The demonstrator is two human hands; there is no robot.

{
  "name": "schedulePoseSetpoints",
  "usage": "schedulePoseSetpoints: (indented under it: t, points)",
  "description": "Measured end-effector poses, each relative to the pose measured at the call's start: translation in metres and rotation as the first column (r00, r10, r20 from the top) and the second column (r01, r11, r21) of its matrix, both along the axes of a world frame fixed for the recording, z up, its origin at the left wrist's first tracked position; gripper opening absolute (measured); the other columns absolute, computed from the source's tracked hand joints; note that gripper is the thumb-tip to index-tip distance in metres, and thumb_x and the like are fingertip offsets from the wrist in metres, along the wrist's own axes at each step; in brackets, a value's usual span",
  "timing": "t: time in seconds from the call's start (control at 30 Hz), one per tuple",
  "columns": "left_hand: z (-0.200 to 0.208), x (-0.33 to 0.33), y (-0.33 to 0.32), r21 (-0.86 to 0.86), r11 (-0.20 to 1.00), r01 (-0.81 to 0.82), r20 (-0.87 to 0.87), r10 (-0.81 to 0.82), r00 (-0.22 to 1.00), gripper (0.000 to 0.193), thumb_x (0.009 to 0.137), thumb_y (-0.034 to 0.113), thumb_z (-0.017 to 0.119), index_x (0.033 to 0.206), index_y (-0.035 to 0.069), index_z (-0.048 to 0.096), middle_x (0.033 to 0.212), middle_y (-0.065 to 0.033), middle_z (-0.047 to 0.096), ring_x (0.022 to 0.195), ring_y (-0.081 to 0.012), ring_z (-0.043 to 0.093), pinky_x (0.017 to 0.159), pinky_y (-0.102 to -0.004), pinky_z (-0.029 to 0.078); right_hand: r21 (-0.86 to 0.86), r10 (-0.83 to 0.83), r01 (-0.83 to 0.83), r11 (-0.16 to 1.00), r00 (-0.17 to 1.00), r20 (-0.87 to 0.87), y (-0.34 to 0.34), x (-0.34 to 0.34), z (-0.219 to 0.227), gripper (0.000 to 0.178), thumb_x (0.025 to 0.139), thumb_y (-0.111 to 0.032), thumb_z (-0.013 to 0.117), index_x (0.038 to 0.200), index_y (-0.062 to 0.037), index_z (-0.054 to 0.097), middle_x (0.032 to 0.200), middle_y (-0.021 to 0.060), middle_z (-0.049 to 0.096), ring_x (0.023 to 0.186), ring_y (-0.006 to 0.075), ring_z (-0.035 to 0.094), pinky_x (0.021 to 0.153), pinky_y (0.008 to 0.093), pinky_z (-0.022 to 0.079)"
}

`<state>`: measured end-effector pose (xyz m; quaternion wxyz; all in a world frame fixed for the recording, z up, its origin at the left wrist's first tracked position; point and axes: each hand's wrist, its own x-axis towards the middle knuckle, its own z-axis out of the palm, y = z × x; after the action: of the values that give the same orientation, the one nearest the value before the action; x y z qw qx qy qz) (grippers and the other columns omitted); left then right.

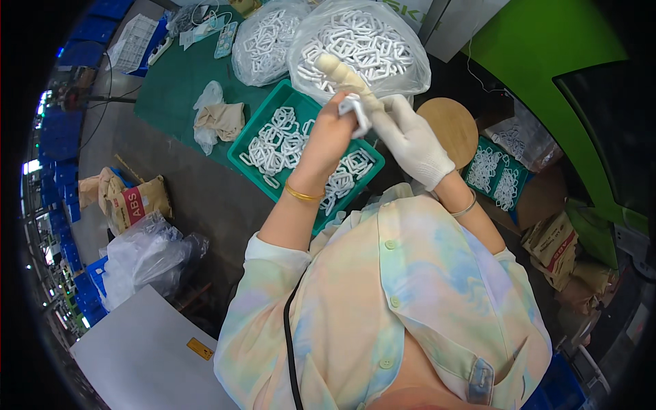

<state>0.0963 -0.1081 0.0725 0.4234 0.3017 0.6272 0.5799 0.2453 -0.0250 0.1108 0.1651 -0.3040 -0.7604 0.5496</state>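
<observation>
My bare left hand, with a gold bangle at its wrist, is closed round a white plastic ring with an angular outline. My right hand wears a white knit glove and is closed on a tan, ribbed, stick-like handle. This handle points up and to the left, past the ring; its lower end is hidden between the hands. Both hands meet above the far right part of a green tray. Many loose white plastic rings lie in the tray.
Two clear bags of white rings stand behind the tray. A crumpled cloth lies on the green table to the left. At right are a round wooden stool, another green tray of rings and a large green machine.
</observation>
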Motion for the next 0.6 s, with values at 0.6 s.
schedulePoseSetpoints:
  t: [0.6]
  points:
    - [0.015,0.009,0.009,0.220,0.967,-0.126,0.972,-0.229,-0.061,0.030,0.100,0.007,0.051,0.129,-0.001,0.058,0.134,-0.0184,0.056,0.133,-0.0314,0.047,0.113,-0.0452,0.040,0.118,-0.027,0.035,0.992,0.997,-0.074,-0.009,-0.008,0.013,0.019,0.096,-0.018,0.062,0.107,-0.0030,0.063,0.085,0.0104,0.066,0.077,0.0173,0.064,0.072,0.0306,0.050]
